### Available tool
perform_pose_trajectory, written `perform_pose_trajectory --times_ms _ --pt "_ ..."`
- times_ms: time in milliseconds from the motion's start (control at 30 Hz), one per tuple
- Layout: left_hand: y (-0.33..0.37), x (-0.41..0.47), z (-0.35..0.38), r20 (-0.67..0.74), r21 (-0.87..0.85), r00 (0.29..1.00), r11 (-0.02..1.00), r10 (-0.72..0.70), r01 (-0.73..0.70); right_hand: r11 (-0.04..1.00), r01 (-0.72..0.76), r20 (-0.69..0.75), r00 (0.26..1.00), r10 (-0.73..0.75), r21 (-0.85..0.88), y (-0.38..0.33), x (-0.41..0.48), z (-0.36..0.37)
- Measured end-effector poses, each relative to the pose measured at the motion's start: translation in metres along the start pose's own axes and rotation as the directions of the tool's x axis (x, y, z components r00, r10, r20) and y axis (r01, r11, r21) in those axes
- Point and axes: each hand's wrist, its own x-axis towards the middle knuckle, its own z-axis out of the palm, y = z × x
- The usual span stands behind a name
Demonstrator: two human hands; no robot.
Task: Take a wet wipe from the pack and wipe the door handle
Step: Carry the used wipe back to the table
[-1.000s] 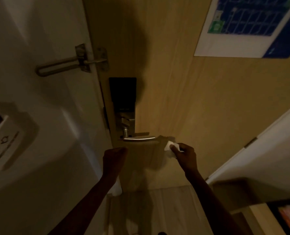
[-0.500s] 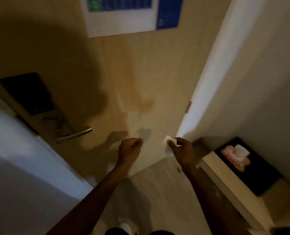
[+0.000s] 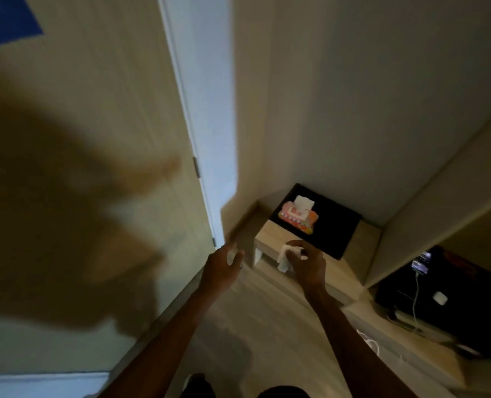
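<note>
My right hand [image 3: 306, 262] holds a crumpled white wet wipe [image 3: 285, 256] in its fingertips, just in front of a low wooden table [image 3: 273, 237]. On the table's black top lies the pink and orange wipe pack [image 3: 298, 216] with a white wipe sticking up from its slot. My left hand [image 3: 224, 264] hovers to the left with fingers apart, holding nothing. The door handle is out of view; only the wooden door [image 3: 94, 139] shows at left.
A white door frame [image 3: 206, 139] and a pale wall stand behind the table. At lower right a dark unit [image 3: 439, 297] holds a lit phone on a white cable [image 3: 416, 294]. Light wood floor lies under my arms.
The view has swung right, away from the handle toward the table and pack. My right hand still carries the wipe and is now close to the table. My left fist has opened.
</note>
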Motion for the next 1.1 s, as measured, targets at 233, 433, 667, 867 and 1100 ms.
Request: perform_pose_trajectory --times_ms 233,433,667,867,1100 --pt "0.033 0.053 0.07 0.197 0.071 0.978 0.994 0.062 -0.077 0.977 -0.199 -0.181 0.961 0.21 0.078 0.056 0.053 -0.045" --pt "0.044 0.138 0.123 0.357 0.115 0.93 0.984 0.089 -0.139 0.952 -0.3 -0.374 0.878 0.299 0.055 0.093 0.122 -0.065" --pt "0.06 0.239 0.165 0.468 0.151 0.874 0.962 0.132 -0.226 0.919 -0.395 -0.47 0.814 0.341 -0.017 0.145 0.202 -0.077" --pt "0.066 0.289 0.19 0.486 0.178 0.865 0.956 0.121 -0.234 0.877 -0.48 -0.523 0.753 0.399 -0.023 0.148 0.248 -0.077" --pt "0.067 0.326 0.211 0.508 0.228 0.857 0.946 0.087 -0.231 0.858 -0.505 -0.452 0.791 0.413 -0.1 0.157 0.293 -0.077"
